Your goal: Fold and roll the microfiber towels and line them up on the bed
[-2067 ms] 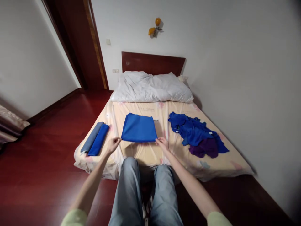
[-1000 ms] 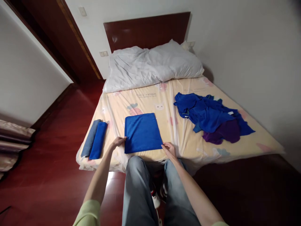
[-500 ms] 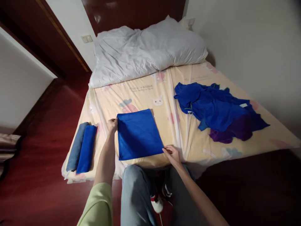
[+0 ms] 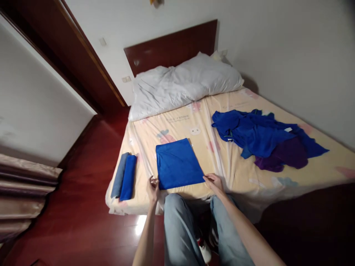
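A blue cloth (image 4: 179, 164), folded into a flat near-square, lies on the bed in front of my knees. At its near right corner, my right hand (image 4: 215, 182) pinches the edge between thumb and fingers. My left hand (image 4: 153, 187) is at the near left corner, its fingers curled and closed against the cloth's edge. To the left, a grey-blue cloth roll (image 4: 119, 175) lies beside a narrow folded blue cloth (image 4: 128, 177), the two touching. On the right side of the bed is a loose heap of blue cloths (image 4: 249, 129), with a purple cloth (image 4: 290, 153) among them.
The bed (image 4: 235, 177) has a yellow sheet with rabbit and carrot prints, wrinkled in places. A white quilt (image 4: 183, 85) is bunched against the dark headboard (image 4: 172, 48). Curtains (image 4: 24, 199) hang at the left above the red-brown floor (image 4: 83, 207).
My left hand has moved from the blue cloth's far left corner to its near left corner. My right hand stays at the near right corner. The head view has tilted up and shifted left.
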Available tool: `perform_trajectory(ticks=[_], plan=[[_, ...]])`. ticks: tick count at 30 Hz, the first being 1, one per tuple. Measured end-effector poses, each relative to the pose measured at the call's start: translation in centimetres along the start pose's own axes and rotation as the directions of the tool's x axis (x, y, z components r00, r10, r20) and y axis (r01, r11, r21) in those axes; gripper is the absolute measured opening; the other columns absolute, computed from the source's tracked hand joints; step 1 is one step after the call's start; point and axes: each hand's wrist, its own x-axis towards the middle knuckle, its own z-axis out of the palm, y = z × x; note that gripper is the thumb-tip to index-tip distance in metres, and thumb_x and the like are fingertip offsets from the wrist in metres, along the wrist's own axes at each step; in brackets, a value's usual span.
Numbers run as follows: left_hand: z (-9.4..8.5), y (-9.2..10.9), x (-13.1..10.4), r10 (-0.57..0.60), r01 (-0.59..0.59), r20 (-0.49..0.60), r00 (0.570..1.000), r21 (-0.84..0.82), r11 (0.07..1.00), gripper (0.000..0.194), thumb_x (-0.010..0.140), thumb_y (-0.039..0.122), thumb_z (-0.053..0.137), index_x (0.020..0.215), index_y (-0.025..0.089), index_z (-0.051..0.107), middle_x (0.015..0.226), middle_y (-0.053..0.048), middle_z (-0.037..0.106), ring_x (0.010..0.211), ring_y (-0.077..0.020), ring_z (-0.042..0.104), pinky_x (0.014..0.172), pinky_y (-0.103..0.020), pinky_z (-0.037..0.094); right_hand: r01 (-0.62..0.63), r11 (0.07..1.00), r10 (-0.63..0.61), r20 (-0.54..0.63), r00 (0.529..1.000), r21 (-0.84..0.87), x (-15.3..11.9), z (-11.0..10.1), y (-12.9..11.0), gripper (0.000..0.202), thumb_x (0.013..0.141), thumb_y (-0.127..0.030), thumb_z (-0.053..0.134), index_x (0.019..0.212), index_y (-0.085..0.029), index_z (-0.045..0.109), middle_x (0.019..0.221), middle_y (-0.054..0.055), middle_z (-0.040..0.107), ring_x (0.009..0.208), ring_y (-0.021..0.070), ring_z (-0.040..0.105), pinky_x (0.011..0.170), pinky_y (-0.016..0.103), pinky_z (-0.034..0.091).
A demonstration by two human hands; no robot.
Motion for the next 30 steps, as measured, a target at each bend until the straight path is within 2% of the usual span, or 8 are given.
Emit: perform_trajectory(ticks=[3,6,10,15,19,23,30], plan=[[-2.2,-0.1,-1.8,-0.111,0.111,0.126,0.986,0.008,0.994,0.043,0.084,0.042,0.066,0.121,0.021,0.067,0.107,-0.015,0.078,0.097,-0.0284,0.077,0.089,-0.041,0.059,-0.013,1.000,0.013,0.011,1.000,0.016,-0.6,0.0,-1.2,0.056,0.051,-0.065,0.084,0.078,-0.017,0.072,0.077,0.013,0.078,0.051,0.0194,0.060,0.036,0.025,0.036],[-3.1,1.0,-2.7,-0.112,0.110,0.190,0.975,0.026,0.994,0.035,0.084,0.047,0.067,0.106,0.020,0.073,0.097,-0.014,0.080,0.095,-0.0308,0.078,0.086,-0.041,0.060,-0.004,0.999,0.004,0.018,1.000,0.054,-1.6,-0.3,-2.4,0.054,0.048,-0.060,0.085,0.079,-0.017,0.073,0.080,0.012,0.079,0.052,0.0185,0.061,0.040,0.025,0.042],[-2.9,2.4,-3.4,-0.086,0.079,0.169,0.982,0.044,0.996,0.044,0.083,0.054,0.067,0.105,0.017,0.076,0.095,-0.016,0.080,0.092,-0.0299,0.078,0.081,-0.038,0.059,0.000,0.995,-0.005,0.050,0.999,0.098,-2.2,-0.6,-2.9,0.054,0.046,-0.058,0.086,0.078,-0.016,0.072,0.075,0.009,0.078,0.048,0.0148,0.056,0.043,0.025,0.042],[-2.5,3.0,-3.3,-0.030,0.012,0.137,0.990,0.136,0.991,0.039,0.078,0.054,0.070,0.089,0.017,0.078,0.091,-0.016,0.077,0.089,-0.0311,0.075,0.080,-0.040,0.057,-0.005,0.992,-0.006,0.087,0.996,0.130,-1.6,-0.7,-2.1,0.056,0.045,-0.059,0.085,0.077,-0.016,0.071,0.072,0.009,0.076,0.047,0.0135,0.054,0.043,0.024,0.040],[-2.5,2.3,-3.4,-0.031,0.006,0.104,0.994,0.229,0.973,0.033,0.085,0.047,0.061,0.083,0.017,0.076,0.086,-0.015,0.071,0.088,-0.0305,0.071,0.081,-0.041,0.054,-0.026,0.992,0.012,0.105,0.994,0.127,-1.1,-0.9,-1.5,0.059,0.046,-0.061,0.085,0.080,-0.014,0.071,0.073,0.008,0.075,0.045,0.0109,0.049,0.042,0.025,0.038],[-2.5,1.0,-4.2,-0.033,0.010,0.078,0.996,0.283,0.959,0.030,0.090,0.042,0.054,0.082,0.019,0.072,0.087,-0.013,0.065,0.086,-0.0282,0.068,0.083,-0.040,0.051,-0.028,0.994,0.018,0.094,0.995,0.107,-0.9,-1.0,-1.2,0.057,0.049,-0.060,0.085,0.080,-0.015,0.071,0.073,0.009,0.075,0.048,0.0128,0.053,0.044,0.025,0.039],[-1.0,0.3,-5.4,0.032,-0.035,0.013,0.999,0.305,0.952,0.029,0.092,0.041,0.045,0.081,0.022,0.064,0.090,-0.010,0.059,0.084,-0.0250,0.063,0.081,-0.038,0.049,-0.026,0.992,0.017,0.077,0.997,0.122,-0.3,-0.7,-0.3,0.050,0.052,-0.054,0.085,0.079,-0.016,0.070,0.075,0.009,0.076,0.050,0.0145,0.057,0.042,0.024,0.041]])
